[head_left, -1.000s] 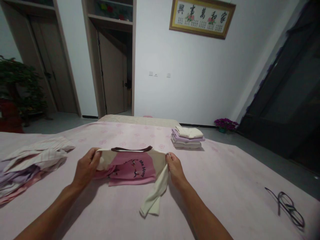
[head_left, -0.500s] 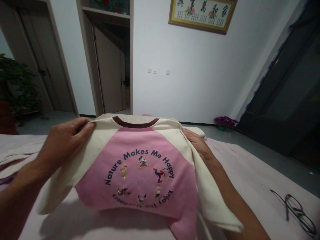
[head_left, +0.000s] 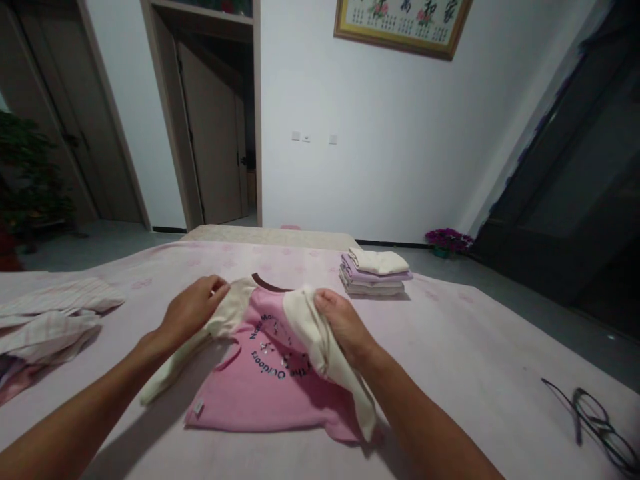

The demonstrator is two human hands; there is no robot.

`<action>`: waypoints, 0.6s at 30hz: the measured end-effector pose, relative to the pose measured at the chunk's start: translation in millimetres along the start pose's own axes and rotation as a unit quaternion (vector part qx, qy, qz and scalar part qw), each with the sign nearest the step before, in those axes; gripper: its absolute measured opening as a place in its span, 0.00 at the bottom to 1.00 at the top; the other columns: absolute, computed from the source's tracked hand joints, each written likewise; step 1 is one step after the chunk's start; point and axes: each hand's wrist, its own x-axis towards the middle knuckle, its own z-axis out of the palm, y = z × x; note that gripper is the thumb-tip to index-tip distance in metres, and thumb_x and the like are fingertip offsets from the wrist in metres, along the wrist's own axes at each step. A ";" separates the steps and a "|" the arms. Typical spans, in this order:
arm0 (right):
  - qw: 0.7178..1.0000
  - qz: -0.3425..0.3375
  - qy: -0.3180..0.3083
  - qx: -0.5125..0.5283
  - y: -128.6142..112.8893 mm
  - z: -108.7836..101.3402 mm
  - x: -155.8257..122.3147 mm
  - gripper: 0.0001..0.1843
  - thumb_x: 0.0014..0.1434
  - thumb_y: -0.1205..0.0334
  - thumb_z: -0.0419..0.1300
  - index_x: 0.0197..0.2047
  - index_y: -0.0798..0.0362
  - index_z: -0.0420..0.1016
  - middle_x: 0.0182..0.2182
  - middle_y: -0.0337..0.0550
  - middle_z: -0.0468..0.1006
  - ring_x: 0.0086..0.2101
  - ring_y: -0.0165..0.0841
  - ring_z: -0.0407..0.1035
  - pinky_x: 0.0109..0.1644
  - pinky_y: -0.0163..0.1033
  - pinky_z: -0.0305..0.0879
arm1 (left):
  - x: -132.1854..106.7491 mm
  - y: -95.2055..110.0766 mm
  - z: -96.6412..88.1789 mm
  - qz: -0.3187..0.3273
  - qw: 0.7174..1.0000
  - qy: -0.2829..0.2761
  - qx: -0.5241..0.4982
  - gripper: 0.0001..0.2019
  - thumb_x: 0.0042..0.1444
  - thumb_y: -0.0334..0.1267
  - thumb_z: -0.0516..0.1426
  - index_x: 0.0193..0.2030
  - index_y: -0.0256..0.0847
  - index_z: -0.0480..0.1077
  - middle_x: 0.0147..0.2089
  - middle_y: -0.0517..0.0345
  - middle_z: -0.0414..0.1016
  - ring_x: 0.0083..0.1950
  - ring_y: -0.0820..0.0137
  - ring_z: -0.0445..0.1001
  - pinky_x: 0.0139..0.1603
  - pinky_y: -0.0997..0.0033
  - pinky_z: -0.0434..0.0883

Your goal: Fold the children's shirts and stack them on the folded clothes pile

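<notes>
A small pink shirt (head_left: 270, 400) with cream sleeves, a brown collar and dark lettering lies partly on the bed in front of me, its hem towards me. My left hand (head_left: 197, 305) pinches the cream fabric at the left shoulder. At the other shoulder, my right hand (head_left: 343, 323) grips the bunched cream sleeve, which is drawn inward over part of the print. The left sleeve trails out towards the lower left, under my forearm. A small white tag shows near the lower left hem.
A stack of folded clothes (head_left: 376, 273) stands on the pink-white bedsheet (head_left: 450, 373) at the far right. Rumpled striped clothes (head_left: 55, 320) lie at the left. Eyeglasses (head_left: 593, 420) rest near the right edge. Beyond are a doorway and purple flowers (head_left: 447, 241).
Both hands have moved away from me and closer together, lowering the shirt from its stretched, raised position onto the bed. The folded stack behind it is now uncovered.
</notes>
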 end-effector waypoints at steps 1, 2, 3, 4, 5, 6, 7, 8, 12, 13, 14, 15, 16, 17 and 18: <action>1.000 0.019 -0.015 -0.010 9.9 11.3 -8.8 0.19 0.53 0.45 0.69 0.35 0.53 0.75 0.26 0.36 0.75 0.26 0.29 0.66 0.31 0.33 0.63 | -12.3 5.0 8.6 -0.017 0.996 -0.054 -0.072 0.22 0.60 0.57 0.51 0.38 0.41 0.77 0.39 0.51 0.80 0.38 0.62 0.76 0.37 0.67 0.69; 0.999 0.029 -0.023 -0.015 20.6 22.2 -17.2 0.19 0.54 0.45 0.68 0.35 0.53 0.75 0.26 0.35 0.75 0.26 0.28 0.65 0.31 0.33 0.62 | -26.3 11.0 17.7 -0.036 0.979 -0.120 -0.162 0.25 0.60 0.59 0.50 0.38 0.41 0.77 0.37 0.51 0.80 0.35 0.64 0.75 0.35 0.67 0.69; 0.999 0.035 -0.028 -0.019 31.6 32.1 -24.9 0.18 0.55 0.45 0.67 0.34 0.53 0.74 0.27 0.36 0.74 0.26 0.27 0.65 0.31 0.32 0.62 | -41.0 17.6 27.0 -0.051 0.943 -0.201 -0.260 0.26 0.60 0.61 0.50 0.41 0.41 0.77 0.37 0.52 0.80 0.35 0.65 0.76 0.35 0.68 0.70; 0.998 0.043 -0.043 -0.024 41.9 40.6 -31.9 0.18 0.56 0.46 0.66 0.34 0.53 0.75 0.28 0.37 0.75 0.27 0.28 0.65 0.32 0.33 0.62 | -55.5 24.4 36.1 -0.071 0.895 -0.274 -0.345 0.25 0.60 0.61 0.52 0.44 0.41 0.77 0.39 0.52 0.81 0.36 0.65 0.77 0.36 0.68 0.71; 0.996 0.050 -0.065 -0.032 50.8 47.2 -38.0 0.16 0.57 0.47 0.65 0.35 0.53 0.76 0.29 0.37 0.76 0.28 0.28 0.66 0.32 0.33 0.62 | -68.7 30.9 44.9 -0.102 0.852 -0.298 -0.417 0.24 0.58 0.61 0.55 0.44 0.41 0.76 0.38 0.52 0.81 0.37 0.65 0.78 0.39 0.67 0.73; 0.991 0.057 -0.107 -0.051 57.7 51.8 -43.1 0.15 0.57 0.48 0.65 0.36 0.53 0.77 0.31 0.38 0.76 0.29 0.28 0.66 0.32 0.32 0.62 | -80.0 36.4 52.9 -0.120 0.820 -0.301 -0.471 0.23 0.57 0.59 0.58 0.45 0.42 0.76 0.38 0.53 0.80 0.38 0.65 0.78 0.41 0.67 0.74; 0.982 0.066 -0.161 -0.068 62.4 54.2 -46.9 0.14 0.56 0.50 0.66 0.37 0.53 0.78 0.32 0.39 0.77 0.30 0.28 0.67 0.33 0.32 0.62 | -88.9 40.8 59.9 -0.140 0.802 -0.288 -0.504 0.21 0.54 0.56 0.61 0.44 0.42 0.75 0.35 0.55 0.80 0.37 0.65 0.78 0.39 0.66 0.74; 0.969 0.078 -0.221 -0.080 64.7 54.3 -49.0 0.14 0.56 0.50 0.66 0.39 0.53 0.80 0.34 0.40 0.78 0.31 0.28 0.68 0.34 0.32 0.63 | -95.3 43.9 65.4 -0.160 0.792 -0.265 -0.526 0.18 0.52 0.53 0.64 0.41 0.41 0.74 0.32 0.56 0.79 0.34 0.65 0.78 0.36 0.66 0.74; 0.946 0.116 -0.293 -0.072 57.6 35.2 -33.7 0.18 0.58 0.48 0.63 0.42 0.54 0.80 0.36 0.44 0.80 0.32 0.30 0.73 0.34 0.34 0.67 | -103.2 49.9 66.9 -0.225 0.756 -0.197 -0.582 0.11 0.46 0.40 0.65 0.34 0.41 0.71 0.20 0.63 0.71 0.21 0.68 0.71 0.24 0.69 0.70; 0.960 0.102 -0.249 -0.076 54.3 27.4 -23.8 0.19 0.59 0.48 0.62 0.44 0.54 0.79 0.36 0.45 0.81 0.32 0.31 0.74 0.33 0.34 0.67 | -102.9 52.0 61.9 -0.231 0.746 -0.192 -0.594 0.10 0.46 0.38 0.65 0.36 0.41 0.71 0.20 0.63 0.72 0.21 0.68 0.72 0.25 0.68 0.71; 0.973 0.072 -0.199 -0.094 51.3 19.5 -12.1 0.19 0.60 0.50 0.61 0.47 0.54 0.78 0.37 0.45 0.81 0.32 0.31 0.74 0.34 0.35 0.68 | -102.3 54.8 55.4 -0.233 0.740 -0.193 -0.600 0.11 0.47 0.37 0.64 0.39 0.40 0.73 0.22 0.61 0.74 0.23 0.67 0.73 0.27 0.67 0.72; 0.980 0.034 -0.153 -0.120 49.0 12.4 0.5 0.18 0.60 0.53 0.60 0.51 0.53 0.76 0.40 0.46 0.81 0.34 0.32 0.74 0.36 0.37 0.70 | -101.6 58.4 47.9 -0.228 0.741 -0.200 -0.599 0.12 0.48 0.37 0.64 0.41 0.40 0.74 0.25 0.59 0.77 0.25 0.66 0.75 0.29 0.66 0.74; 0.980 -0.009 -0.121 -0.155 47.6 6.8 13.1 0.20 0.59 0.57 0.60 0.54 0.51 0.74 0.44 0.47 0.81 0.37 0.33 0.75 0.39 0.39 0.71 | -100.8 62.5 40.2 -0.220 0.747 -0.210 -0.591 0.14 0.48 0.37 0.64 0.43 0.39 0.75 0.28 0.58 0.79 0.28 0.65 0.77 0.32 0.66 0.74; 0.975 -0.056 -0.108 -0.187 47.2 3.2 24.7 0.23 0.56 0.61 0.62 0.56 0.50 0.73 0.49 0.48 0.79 0.42 0.35 0.74 0.44 0.41 0.71 | -99.9 67.0 32.9 -0.207 0.755 -0.221 -0.581 0.14 0.48 0.37 0.65 0.43 0.39 0.75 0.29 0.57 0.80 0.29 0.65 0.77 0.33 0.67 0.75; 0.966 -0.098 -0.112 -0.210 48.0 1.9 34.7 0.27 0.53 0.64 0.64 0.58 0.49 0.73 0.54 0.48 0.77 0.48 0.37 0.73 0.50 0.43 0.70 | -98.8 71.5 26.2 -0.192 0.763 -0.233 -0.571 0.15 0.48 0.38 0.65 0.43 0.38 0.76 0.30 0.56 0.80 0.30 0.66 0.77 0.33 0.68 0.74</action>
